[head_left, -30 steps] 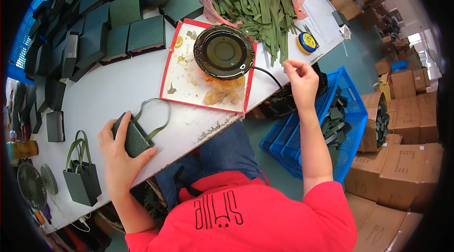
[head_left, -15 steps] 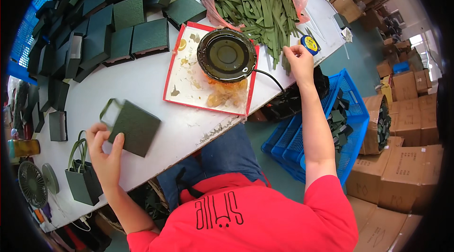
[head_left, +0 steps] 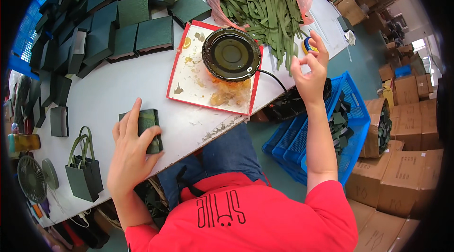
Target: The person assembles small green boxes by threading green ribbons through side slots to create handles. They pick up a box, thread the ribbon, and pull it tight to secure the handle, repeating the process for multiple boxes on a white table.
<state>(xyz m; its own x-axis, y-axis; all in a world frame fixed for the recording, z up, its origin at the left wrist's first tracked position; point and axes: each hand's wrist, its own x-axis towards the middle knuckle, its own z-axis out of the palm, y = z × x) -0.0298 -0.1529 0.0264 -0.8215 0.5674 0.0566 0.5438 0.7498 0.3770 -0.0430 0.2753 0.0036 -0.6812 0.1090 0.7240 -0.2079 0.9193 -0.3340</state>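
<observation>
My left hand lies over a small dark green box-like bag on the white table, its fingers spread and touching the bag. A lighter green patch shows on the bag's upper face; much of the rest is under the hand. My right hand is raised by the table's right edge, near a pile of flat green strips. Its thumb and forefinger curl together in a pinch, and the other fingers stand up. Whatever may be between those tips cannot be made out. Behind it sits a blue and yellow tape measure.
A round dark pot with a black cord stands on a red-rimmed white tray. Many dark green boxes crowd the far left. A green handled bag stands near a fan. Blue crate and cartons are right.
The green bag, tilted in my left hand with its handle loop out, now lies on the table under that hand. My right hand has moved back from the strips and turned, its fingers lifting.
</observation>
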